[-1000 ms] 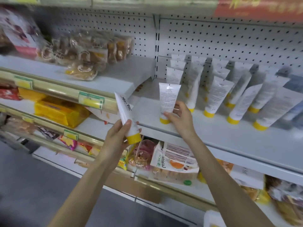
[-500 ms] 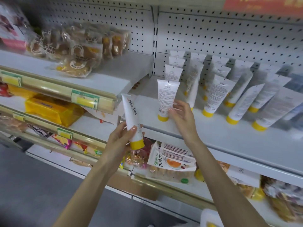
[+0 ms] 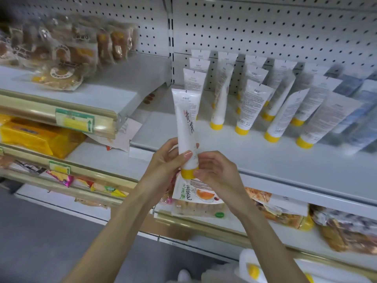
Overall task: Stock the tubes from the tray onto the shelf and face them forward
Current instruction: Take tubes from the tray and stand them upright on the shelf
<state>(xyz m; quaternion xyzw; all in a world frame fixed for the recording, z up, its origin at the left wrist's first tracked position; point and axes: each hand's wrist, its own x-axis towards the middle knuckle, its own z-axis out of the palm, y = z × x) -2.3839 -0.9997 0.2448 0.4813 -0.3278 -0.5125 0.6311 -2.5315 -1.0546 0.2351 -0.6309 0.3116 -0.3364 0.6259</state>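
Gripping an upright white tube (image 3: 185,123), the left hand (image 3: 165,160) curls round it; the right hand (image 3: 216,172) pinches its yellow cap (image 3: 188,173), in front of the shelf (image 3: 265,160).

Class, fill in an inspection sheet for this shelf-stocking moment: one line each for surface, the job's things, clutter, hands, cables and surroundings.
Surface: white shelf, tubes standing on its back part.
Job's things: held tube upright, yellow cap down, in front of the shelf; shelved tubes cap-down in rows, several on the right leaning; another tube at the bottom edge, blurred.
Clutter: pale sheet juts out left of the shelf; what it is cannot be told.
Hands: left hand grips the held tube's lower body; right hand pinches it near the cap.
Cables: nothing seen.
Surroundings: pegboard behind; bread packets upper left; yellow packs beneath them; snack packets below.
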